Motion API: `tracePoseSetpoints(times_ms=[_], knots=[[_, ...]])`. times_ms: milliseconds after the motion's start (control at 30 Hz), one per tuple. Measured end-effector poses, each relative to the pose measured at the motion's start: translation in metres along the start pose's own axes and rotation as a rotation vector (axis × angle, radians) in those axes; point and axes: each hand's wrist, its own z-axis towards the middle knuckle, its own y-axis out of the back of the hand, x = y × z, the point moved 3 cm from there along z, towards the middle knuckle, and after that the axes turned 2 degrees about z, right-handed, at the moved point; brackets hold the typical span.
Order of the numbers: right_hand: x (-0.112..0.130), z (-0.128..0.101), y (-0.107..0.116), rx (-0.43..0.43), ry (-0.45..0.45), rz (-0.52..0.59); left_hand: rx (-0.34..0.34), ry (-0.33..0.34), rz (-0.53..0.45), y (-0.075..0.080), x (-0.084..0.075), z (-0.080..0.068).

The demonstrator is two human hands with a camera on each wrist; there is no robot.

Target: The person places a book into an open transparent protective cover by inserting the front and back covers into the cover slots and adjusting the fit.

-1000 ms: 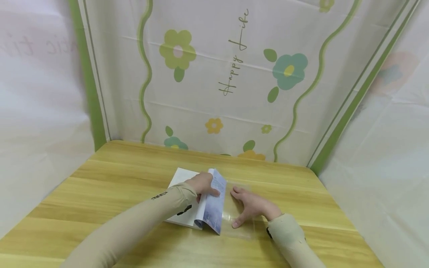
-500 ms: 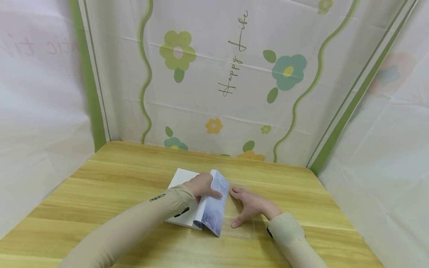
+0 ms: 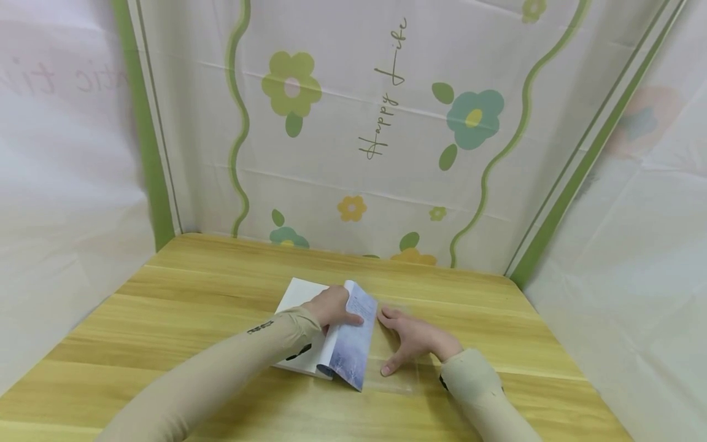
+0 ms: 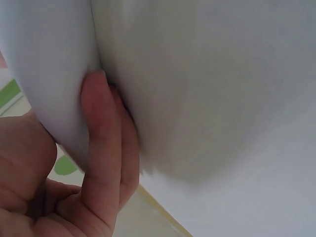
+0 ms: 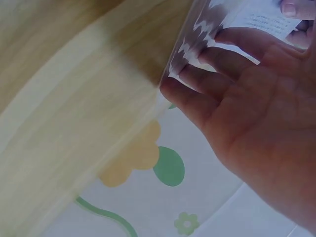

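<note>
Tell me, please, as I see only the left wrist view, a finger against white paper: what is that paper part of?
Observer: A book lying on the wooden table; the left hand holds its bluish cover raised.
Operator: Thank you. Where is the other hand?
Observer: The right hand lies just right of the book, fingers spread flat on a clear plastic sheet.
Operator: Does that sheet reach the book?
Observer: In the right wrist view its edge runs up to a printed page, where a left fingertip shows; whether it goes under, I cannot tell.
</note>
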Motion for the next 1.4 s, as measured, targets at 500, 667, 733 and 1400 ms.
tracePoseSetpoints(times_ms=[500,667,733,1400], knots=[[-0.001,-0.002,-0.001,0.018,-0.006,-0.015,-0.075,-0.015,-0.055,-0.002,0.008,0.0],[-0.002,-0.001,-0.002,0.019,0.005,-0.02,-0.114,-0.006,-0.025,-0.002,0.009,0.0],[-0.002,-0.001,-0.002,0.022,0.003,-0.02,-0.119,0.001,-0.019,-0.002,0.009,0.0],[0.0,-0.005,0.0,0.033,0.03,0.017,-0.141,-0.016,-0.054,-0.001,0.013,0.001]])
